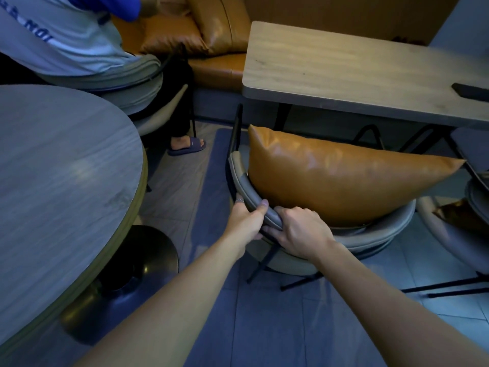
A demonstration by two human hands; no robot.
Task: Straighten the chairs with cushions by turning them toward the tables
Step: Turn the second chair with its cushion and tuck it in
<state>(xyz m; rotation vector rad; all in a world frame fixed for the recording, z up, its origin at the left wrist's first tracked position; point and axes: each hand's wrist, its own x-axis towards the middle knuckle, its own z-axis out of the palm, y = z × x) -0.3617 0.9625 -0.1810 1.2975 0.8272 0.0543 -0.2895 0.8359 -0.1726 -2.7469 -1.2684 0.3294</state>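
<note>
Gripping the padded backrest of the grey chair [352, 242], the left hand [244, 221] and right hand [301, 231] clasp its curved rim below the rectangular table [344, 72]. A sharp turn could tip the leaning orange cushion [338, 173] off, or knock the neighbouring chair [449, 234] at right.

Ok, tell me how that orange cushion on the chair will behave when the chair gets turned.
The orange cushion looks smooth and leathery, so it may slide. It leans loose against the chair back, held by neither hand, so it could flop. Puffy, probably light.
</note>
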